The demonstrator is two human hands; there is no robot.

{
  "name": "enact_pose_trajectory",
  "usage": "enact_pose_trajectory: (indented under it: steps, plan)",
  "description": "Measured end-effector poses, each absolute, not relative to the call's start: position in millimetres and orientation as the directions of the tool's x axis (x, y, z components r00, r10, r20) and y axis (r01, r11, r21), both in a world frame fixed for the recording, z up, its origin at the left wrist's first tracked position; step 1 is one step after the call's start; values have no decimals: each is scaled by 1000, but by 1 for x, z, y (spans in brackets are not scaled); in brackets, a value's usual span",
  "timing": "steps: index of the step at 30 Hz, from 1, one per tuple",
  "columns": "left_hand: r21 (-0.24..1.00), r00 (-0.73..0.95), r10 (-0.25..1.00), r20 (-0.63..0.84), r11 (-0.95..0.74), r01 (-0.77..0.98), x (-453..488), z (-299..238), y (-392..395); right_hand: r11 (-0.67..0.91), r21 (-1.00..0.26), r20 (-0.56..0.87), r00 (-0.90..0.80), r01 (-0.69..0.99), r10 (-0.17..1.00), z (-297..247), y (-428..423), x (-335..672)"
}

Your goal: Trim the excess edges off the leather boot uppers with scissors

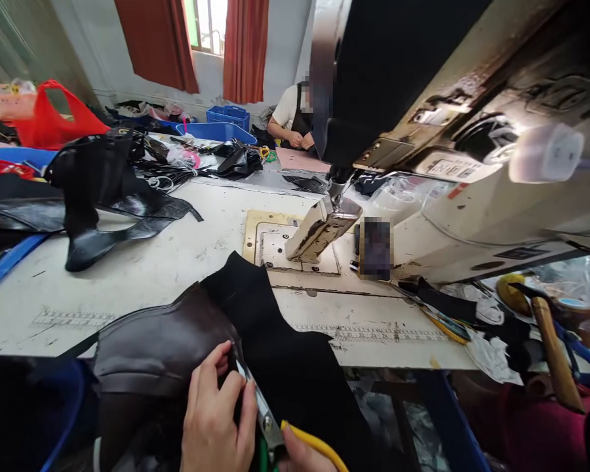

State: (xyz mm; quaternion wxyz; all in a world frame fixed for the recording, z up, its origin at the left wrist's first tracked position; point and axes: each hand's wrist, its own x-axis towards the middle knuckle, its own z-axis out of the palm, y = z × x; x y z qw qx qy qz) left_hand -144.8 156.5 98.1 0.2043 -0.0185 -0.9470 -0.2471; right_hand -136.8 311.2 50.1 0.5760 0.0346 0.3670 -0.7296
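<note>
My left hand [221, 406] pinches the seam edge of a dark brown leather piece [162, 337], its fingers closed beside the scissor blades. Joined to the leather is a black cloth lining [295, 377], spread out to the right and hanging over the table's front edge. In my right hand [305, 453], partly cut off by the bottom of the view, are scissors [266, 414] with one yellow and one green handle. Their blades point up and left along the seam between leather and lining. Whether the blades are apart is hard to make out.
A sewing machine post [322, 229] rises from the white table [216, 216] beyond the work. Black leather boot parts [96, 203] lie at left. A wooden-handled hammer [553, 347] and more scissors [442, 321] are at right. Another person [292, 118] sits across the room.
</note>
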Motion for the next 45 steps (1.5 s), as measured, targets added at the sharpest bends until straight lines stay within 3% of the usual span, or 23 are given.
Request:
enact_pose_trajectory:
  steps: [7,19,29,34,45]
  plan:
    - [498,-937,-83,340,861,104,-143,102,156,-105,-505,-457,-369,857,-809,40,280,-133]
    - [592,-967,-105,232,804,55,-142,104,155,-147,-483,-382,-359,863,-852,27,299,-136]
    - [639,-969,-118,218,768,50,-142,104,152,-186,-332,-295,-289,925,-911,44,316,-152]
    - [654,-974,-116,194,755,41,-141,104,151,-176,-337,-342,-294,925,-892,50,317,-154]
    - [668,-977,-108,182,743,43,-139,104,147,-227,-292,-282,-310,929,-908,58,314,-154]
